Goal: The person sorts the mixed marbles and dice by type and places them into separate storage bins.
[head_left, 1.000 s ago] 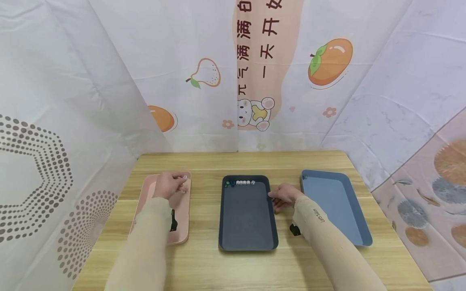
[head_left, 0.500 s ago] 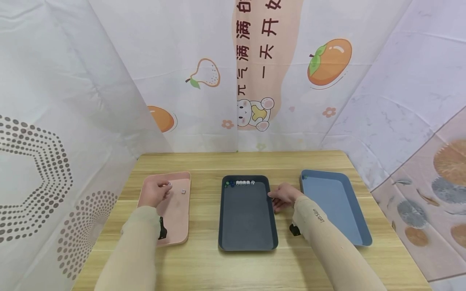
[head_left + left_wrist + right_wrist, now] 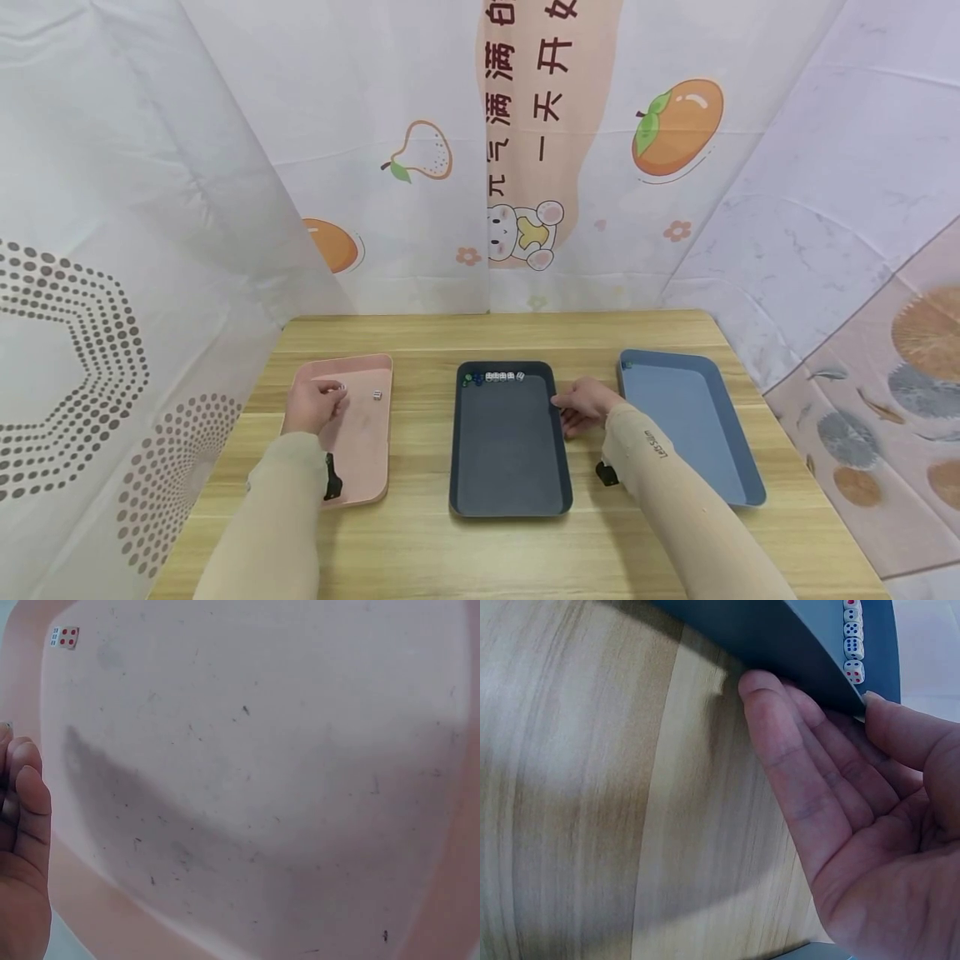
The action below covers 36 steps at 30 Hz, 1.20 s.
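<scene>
My left hand (image 3: 311, 406) is over the pink tray (image 3: 366, 467) and pinches a small white die (image 3: 342, 387) at its fingertips. The left wrist view catches the hand (image 3: 24, 847) only at its left edge. Another die (image 3: 69, 637), with red pips, lies in that tray near its rim. At the middle tray's right side, my right hand (image 3: 588, 398) grips the rim of the dark grey-blue tray (image 3: 512, 512), thumb at the top edge and fingers outside the wall. Along that tray's far end runs a row of several white dice (image 3: 853, 649).
Green and blue small pieces (image 3: 472, 380) sit in the dark tray's far left corner. To the right stands a light blue tray (image 3: 678, 429) with a small green piece (image 3: 628, 365) in its far left corner. All trays rest on a wooden table (image 3: 420, 550); printed curtains hang behind.
My left hand has moved left across the pink tray from its far right corner, holding the die. The right hand stays on the dark tray's rim.
</scene>
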Tool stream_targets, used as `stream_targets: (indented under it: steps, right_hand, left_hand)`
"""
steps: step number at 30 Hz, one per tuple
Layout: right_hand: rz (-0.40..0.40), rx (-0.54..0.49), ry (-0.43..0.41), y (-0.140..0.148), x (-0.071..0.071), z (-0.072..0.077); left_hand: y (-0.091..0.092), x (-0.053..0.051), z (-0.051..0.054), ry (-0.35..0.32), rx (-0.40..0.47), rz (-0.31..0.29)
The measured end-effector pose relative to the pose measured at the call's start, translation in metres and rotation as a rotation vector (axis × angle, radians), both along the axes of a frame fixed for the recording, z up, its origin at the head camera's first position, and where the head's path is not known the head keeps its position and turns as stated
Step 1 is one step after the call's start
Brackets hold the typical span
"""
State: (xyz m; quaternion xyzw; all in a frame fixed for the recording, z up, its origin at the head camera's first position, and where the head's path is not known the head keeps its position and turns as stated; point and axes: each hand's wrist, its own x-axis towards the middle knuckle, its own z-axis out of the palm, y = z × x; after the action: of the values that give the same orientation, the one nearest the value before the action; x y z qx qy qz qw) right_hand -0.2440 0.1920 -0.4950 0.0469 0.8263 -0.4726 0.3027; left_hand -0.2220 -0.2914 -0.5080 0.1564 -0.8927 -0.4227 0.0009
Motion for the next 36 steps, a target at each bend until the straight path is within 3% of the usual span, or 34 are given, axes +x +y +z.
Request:
stream_targets:
  steps: [13,24,36]
  right_hand:
    - [0.001,-0.002,0.008,0.000,0.000,-0.002]
    - [0.001,0.006,0.006,0.001,-0.001,-0.004]
    - [-0.009,-0.007,0.003,0.001,0.000,-0.003]
  left_hand:
    - [0.001,0.004,-0.005,-0.068,0.032,-0.012]
    - [0.004,0.002,-0.013,-0.074,0.145,0.003]
    - [0.014,0.002,-0.020,-0.066,0.156,0.025]
